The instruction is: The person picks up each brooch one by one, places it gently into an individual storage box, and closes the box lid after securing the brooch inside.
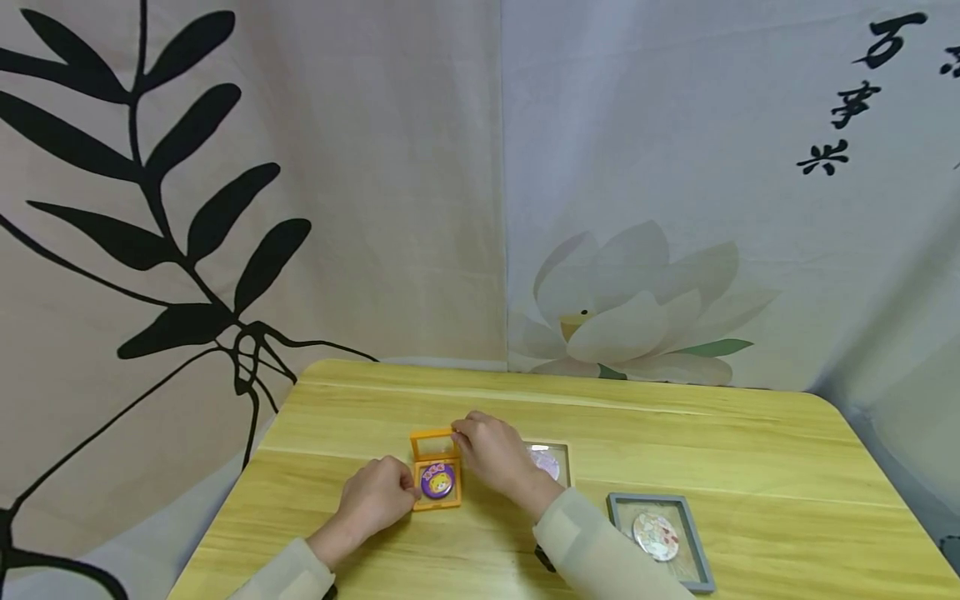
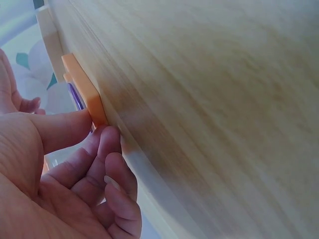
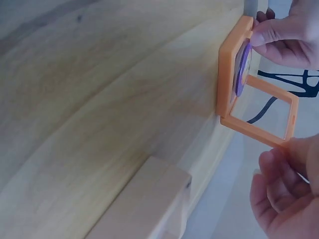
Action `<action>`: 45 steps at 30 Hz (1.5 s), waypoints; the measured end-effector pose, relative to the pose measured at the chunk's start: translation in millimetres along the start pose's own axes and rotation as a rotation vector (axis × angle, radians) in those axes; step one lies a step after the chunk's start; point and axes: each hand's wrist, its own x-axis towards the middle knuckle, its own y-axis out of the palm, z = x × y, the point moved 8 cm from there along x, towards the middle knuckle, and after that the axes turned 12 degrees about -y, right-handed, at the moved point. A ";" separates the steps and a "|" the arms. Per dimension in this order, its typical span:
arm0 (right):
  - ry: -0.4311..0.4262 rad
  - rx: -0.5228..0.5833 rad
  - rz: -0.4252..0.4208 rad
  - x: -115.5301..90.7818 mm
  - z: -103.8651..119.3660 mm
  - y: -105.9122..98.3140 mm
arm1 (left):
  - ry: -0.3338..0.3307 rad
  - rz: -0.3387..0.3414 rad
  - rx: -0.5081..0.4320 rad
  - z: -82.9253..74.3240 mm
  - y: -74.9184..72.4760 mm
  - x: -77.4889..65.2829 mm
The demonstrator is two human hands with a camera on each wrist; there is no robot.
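Observation:
A small orange hinged display frame [image 1: 437, 505] lies on the wooden table with its lid [image 3: 259, 136] raised. Inside its base sits a round purple badge [image 1: 437, 481] with a yellow figure. My left hand [image 1: 377, 493] pinches the near left edge of the base between thumb and fingers, seen closely in the left wrist view. With thumb and fingertips, my right hand [image 1: 495, 450] holds a corner of the raised lid [image 1: 433, 457]. The right wrist view shows this lid standing at an angle to the base, its clear window see-through.
Beyond my right wrist lies a beige frame [image 1: 566, 462] with a lilac round badge [image 1: 546, 463], partly covered by the hand and forearm. A grey frame [image 1: 699, 542] holding a pale patterned badge [image 1: 656, 536] lies right of my right sleeve. A printed curtain [image 1: 420, 208] hangs behind the table.

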 end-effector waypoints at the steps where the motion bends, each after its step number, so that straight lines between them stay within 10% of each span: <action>1: 0.001 0.003 -0.001 -0.8 0.4 0.2 | 0.000 0.000 0.000 0.0 0.0 0.0; 16: -0.078 0.012 0.099 -11.8 19.3 1.5 | 0.000 0.005 -0.014 5.0 -5.0 1.3; 26: -0.118 -0.005 0.145 -17.8 26.0 6.1 | 0.087 -0.168 -0.123 -8.7 -41.7 -10.0; 45: -0.183 -0.077 0.171 -32.1 41.5 14.4 | 0.256 -0.005 -0.108 -14.3 -20.3 -20.0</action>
